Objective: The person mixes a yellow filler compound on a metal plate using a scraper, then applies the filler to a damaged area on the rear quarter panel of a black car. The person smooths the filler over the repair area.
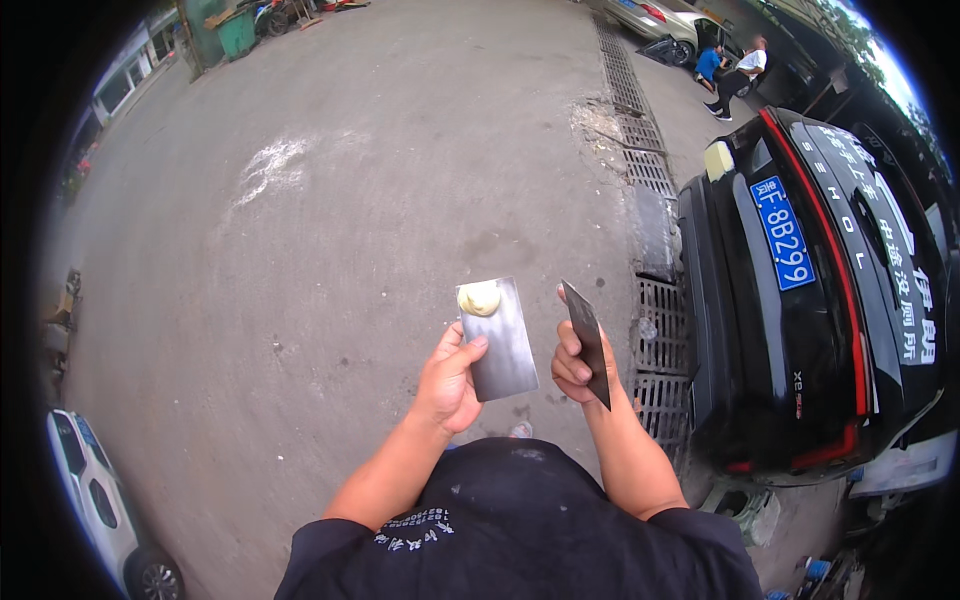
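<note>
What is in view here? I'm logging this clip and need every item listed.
metal plate: 1, grey, held in left hand
filler blob: 1, pale yellow, on plate's top corner
scraper: 1, dark, held in right hand
black car: 1, rear end, at right
drain grate: 1, grey, along the ground beside car
white car: 1, lower left
people: 2, crouching, top right
green bin: 1, top left
left hand: 1
right hand: 1
</note>
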